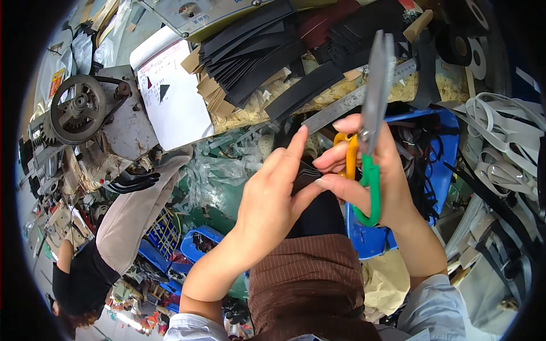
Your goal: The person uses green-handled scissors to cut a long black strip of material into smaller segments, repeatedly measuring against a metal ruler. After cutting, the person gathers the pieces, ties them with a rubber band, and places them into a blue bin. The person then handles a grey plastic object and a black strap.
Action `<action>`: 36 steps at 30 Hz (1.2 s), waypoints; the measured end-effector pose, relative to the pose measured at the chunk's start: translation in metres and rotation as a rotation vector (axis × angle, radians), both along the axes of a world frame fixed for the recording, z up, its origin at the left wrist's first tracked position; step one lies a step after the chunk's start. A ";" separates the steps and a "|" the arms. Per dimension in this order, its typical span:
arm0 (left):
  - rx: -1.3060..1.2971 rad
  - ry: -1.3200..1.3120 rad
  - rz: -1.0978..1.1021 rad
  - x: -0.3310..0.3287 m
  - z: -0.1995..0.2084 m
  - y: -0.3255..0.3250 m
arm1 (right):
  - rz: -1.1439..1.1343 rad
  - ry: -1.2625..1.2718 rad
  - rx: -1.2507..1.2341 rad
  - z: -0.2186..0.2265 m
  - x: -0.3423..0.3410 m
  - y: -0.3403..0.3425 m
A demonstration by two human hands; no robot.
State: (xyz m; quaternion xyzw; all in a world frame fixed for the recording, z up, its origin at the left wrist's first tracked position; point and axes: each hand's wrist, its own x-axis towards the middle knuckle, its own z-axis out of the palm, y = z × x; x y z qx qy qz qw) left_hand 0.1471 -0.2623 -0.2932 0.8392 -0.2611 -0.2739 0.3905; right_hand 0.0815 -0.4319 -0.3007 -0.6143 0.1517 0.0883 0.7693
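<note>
In front of me, my left hand [263, 196] pinches a small stack of thin black strips [306, 176] between thumb and fingers, its index finger pointing up. My right hand [396, 182] carries a pair of scissors [375, 96] hooked over its fingers. One scissor handle is orange and the other green; the metal blades point upward, away from me. Thumb and fingertips of the right hand also touch the right end of the black stack. Much of that stack is hidden by the fingers.
Fanned black strips [250, 48] lie on the bench beside a metal ruler [335, 115] and a paper pad [182, 116]. A machine with a handwheel [78, 99] stands at left. Right are a blue bin [449, 153] and grey straps [506, 119]. Another person [85, 273] is at lower left.
</note>
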 end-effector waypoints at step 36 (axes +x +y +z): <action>0.165 0.260 0.257 0.022 -0.084 -0.005 | 0.456 -0.274 -0.983 -0.063 0.078 -0.119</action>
